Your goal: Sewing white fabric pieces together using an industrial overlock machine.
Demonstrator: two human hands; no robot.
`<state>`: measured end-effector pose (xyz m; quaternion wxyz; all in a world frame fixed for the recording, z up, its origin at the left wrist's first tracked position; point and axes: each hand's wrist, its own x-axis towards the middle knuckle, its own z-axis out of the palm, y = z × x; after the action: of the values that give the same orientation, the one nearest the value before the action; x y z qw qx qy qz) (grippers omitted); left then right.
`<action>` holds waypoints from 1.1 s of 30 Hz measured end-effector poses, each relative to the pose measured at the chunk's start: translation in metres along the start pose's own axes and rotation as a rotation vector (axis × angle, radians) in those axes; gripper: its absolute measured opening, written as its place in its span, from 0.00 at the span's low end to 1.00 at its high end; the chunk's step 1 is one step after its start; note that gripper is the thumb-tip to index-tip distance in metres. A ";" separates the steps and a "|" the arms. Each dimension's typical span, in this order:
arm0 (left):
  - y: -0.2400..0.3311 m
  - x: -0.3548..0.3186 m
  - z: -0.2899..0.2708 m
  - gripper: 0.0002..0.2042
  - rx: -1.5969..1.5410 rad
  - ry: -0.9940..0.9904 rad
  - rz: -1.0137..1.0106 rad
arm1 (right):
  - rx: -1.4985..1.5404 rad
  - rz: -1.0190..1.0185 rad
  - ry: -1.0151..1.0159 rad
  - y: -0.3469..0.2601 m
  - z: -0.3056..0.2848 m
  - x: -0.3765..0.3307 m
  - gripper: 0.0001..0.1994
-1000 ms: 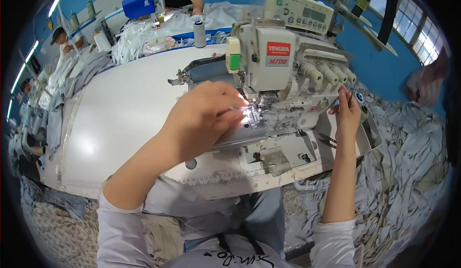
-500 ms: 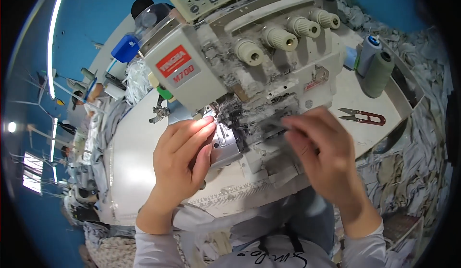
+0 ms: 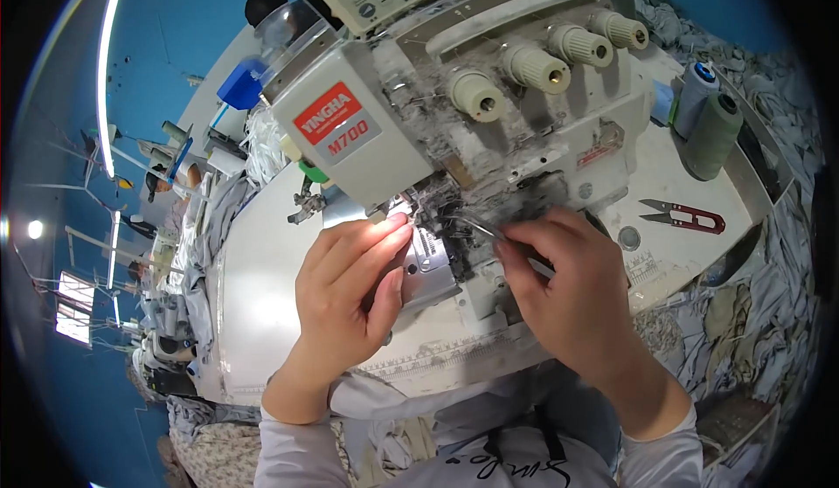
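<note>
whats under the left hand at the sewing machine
Around the left hand, parts of the metal plate of the overlock sewing machine and the white tabletop show. Whatever lies directly beneath the hand is covered and cannot be seen.

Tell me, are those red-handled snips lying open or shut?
The snips are open: their two blades stand apart at the tips, with a gap showing between them.

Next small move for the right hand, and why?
Probably ease the metal tweezers slightly further into the overlock machine: the right hand pinches them, tips aimed at the exposed mechanism, while the left hand has its fingertips by the lit metal plate, near the tips. Whether the tips hold thread is too small to tell.
</note>
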<state>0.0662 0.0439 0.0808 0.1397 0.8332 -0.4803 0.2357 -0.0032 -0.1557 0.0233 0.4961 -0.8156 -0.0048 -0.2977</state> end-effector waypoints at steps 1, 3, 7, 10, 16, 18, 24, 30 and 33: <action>0.000 0.000 0.000 0.14 -0.001 0.006 -0.002 | -0.020 0.017 0.003 0.001 0.001 0.001 0.05; 0.001 -0.001 0.000 0.14 0.000 0.004 0.000 | 0.019 0.004 0.028 0.003 0.005 0.002 0.05; -0.001 -0.001 0.000 0.14 -0.016 0.042 0.012 | 0.096 -0.014 -0.010 0.003 0.004 0.008 0.04; -0.004 -0.003 -0.005 0.12 -0.057 0.073 -0.048 | 0.116 -0.069 -0.013 -0.001 -0.003 0.009 0.03; -0.016 0.003 -0.009 0.10 -0.366 0.015 -0.297 | -0.001 -0.289 -0.124 0.004 -0.009 0.029 0.05; -0.020 0.002 -0.004 0.10 -0.350 0.067 -0.266 | -0.050 -0.314 -0.136 0.002 -0.006 0.033 0.05; -0.027 0.003 0.000 0.09 -0.350 0.068 -0.246 | -0.030 -0.268 -0.186 -0.003 0.005 0.034 0.05; -0.028 0.006 0.007 0.08 -0.461 0.070 -0.264 | -0.040 -0.250 -0.214 -0.003 0.004 0.035 0.05; -0.028 0.004 0.006 0.08 -0.464 0.066 -0.295 | 0.027 0.013 -0.291 -0.005 -0.011 0.034 0.06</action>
<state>0.0934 0.0518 0.0779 0.3751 0.8317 -0.3902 0.1235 0.0183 -0.1717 0.0472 0.5029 -0.8435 -0.0751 -0.1732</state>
